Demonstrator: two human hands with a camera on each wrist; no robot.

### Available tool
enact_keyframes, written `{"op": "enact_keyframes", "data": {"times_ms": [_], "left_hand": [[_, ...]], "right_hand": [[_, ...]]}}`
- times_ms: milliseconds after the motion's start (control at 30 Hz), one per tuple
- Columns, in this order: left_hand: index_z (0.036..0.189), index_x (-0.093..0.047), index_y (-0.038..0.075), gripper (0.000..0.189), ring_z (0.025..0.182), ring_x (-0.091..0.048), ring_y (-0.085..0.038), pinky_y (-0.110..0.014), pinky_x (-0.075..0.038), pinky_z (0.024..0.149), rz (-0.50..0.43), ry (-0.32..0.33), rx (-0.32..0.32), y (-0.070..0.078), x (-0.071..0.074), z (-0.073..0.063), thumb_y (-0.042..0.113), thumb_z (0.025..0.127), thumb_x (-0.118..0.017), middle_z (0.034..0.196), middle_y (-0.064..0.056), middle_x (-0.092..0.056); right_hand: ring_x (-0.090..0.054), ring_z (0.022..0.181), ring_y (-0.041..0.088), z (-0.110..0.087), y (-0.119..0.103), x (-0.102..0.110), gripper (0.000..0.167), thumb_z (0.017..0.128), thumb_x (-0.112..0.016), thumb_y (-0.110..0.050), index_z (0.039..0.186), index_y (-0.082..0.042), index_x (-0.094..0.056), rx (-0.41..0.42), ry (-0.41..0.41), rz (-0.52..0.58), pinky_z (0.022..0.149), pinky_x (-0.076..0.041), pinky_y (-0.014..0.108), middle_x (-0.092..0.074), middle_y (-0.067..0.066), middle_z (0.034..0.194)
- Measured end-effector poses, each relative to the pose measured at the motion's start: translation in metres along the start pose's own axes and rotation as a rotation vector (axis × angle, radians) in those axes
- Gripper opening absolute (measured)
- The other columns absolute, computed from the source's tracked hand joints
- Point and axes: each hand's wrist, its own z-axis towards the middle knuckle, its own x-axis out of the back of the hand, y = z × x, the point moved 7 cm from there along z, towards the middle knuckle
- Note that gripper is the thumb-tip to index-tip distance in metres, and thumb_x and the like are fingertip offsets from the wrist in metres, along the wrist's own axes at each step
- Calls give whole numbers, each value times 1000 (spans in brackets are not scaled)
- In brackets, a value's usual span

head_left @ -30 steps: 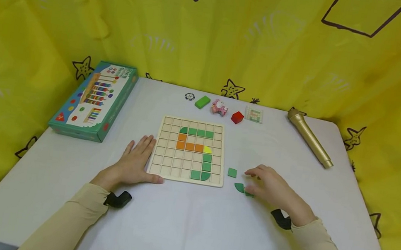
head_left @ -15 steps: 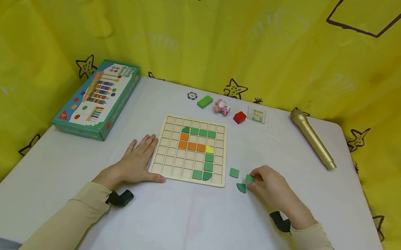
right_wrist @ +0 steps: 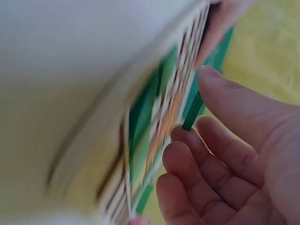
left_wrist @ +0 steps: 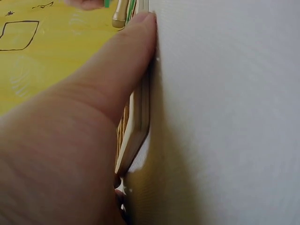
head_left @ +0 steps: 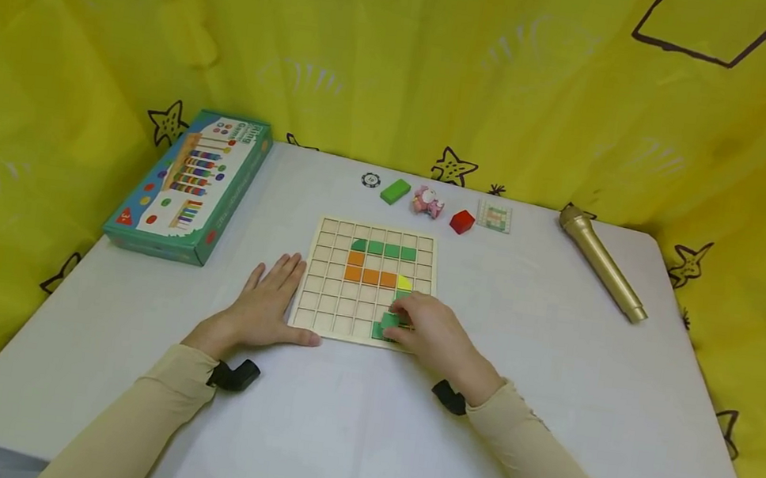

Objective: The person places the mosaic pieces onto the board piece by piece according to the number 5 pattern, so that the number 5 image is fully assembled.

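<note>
A wooden grid board lies on the white table, with green, orange and yellow tiles in some of its squares. My left hand rests flat beside the board's left edge, fingers straight. In the left wrist view its thumb lies along the board's front edge. My right hand pinches a green tile between thumb and fingers over the board's front right part. The right wrist view shows this held tile edge-on. Part of the board's front right corner and the table behind the hand are hidden.
A boxed toy set stands at the back left. Along the back lie a round chip, a green block, a pink figurine, a red block and a pattern card. A gold microphone lies back right.
My right hand has taken up a green tile from the table right of the board and moved left with it, over the board. My left hand has stayed at the board's edge.
</note>
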Motion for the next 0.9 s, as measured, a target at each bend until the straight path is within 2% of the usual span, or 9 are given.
{"op": "enact_keyframes", "data": {"times_ms": [233, 367, 533, 633, 733, 900], "left_hand": [[153, -6, -7, 132, 147, 6, -33, -56, 7, 111, 9, -1, -16, 3, 2, 0, 77, 71, -66, 161, -21, -1], [153, -5, -6, 131, 147, 7, -32, -55, 8, 112, 14, -5, -14, 4, 2, 0, 77, 72, -65, 161, -20, 0], [153, -5, -6, 132, 147, 6, -31, -55, 8, 112, 10, -10, -12, 4, 1, -1, 77, 71, -65, 161, -19, 0], [154, -5, -5, 132, 147, 7, -31, -54, 7, 112, 13, -9, -8, 3, 1, -1, 78, 71, -65, 161, -18, 0], [153, -5, -6, 132, 147, 6, -31, -55, 7, 112, 7, 2, -13, 3, 1, -1, 78, 70, -66, 161, -19, -1], [153, -7, -7, 132, 147, 4, -33, -56, 7, 112, 2, 21, -23, 3, 2, 0, 76, 70, -67, 161, -21, -3]], "right_hand": [[-54, 75, 13, 15, -29, -19, 19, 82, -81, -22, 85, -11, -67, 159, 24, -115, 71, -48, 30, -60, -4, 80], [-55, 76, 14, 17, -33, -24, 17, 83, -80, -23, 83, -13, -67, 198, 36, -212, 73, -48, 30, -58, -5, 79], [-56, 77, 14, 16, -37, -27, 13, 84, -80, -21, 85, -13, -70, 251, 40, -270, 73, -48, 30, -61, -5, 82], [-56, 82, 15, 12, -38, -27, 11, 85, -78, -19, 89, -12, -72, 269, 24, -254, 76, -48, 31, -62, -3, 88], [-57, 90, 18, 6, -32, -19, 10, 88, -75, -14, 97, -9, -73, 262, 22, -182, 82, -48, 33, -63, 0, 97], [-56, 101, 23, -13, -1, 10, 15, 90, -70, -6, 105, -4, -72, 202, 90, -103, 90, -47, 37, -64, 6, 108]]}}
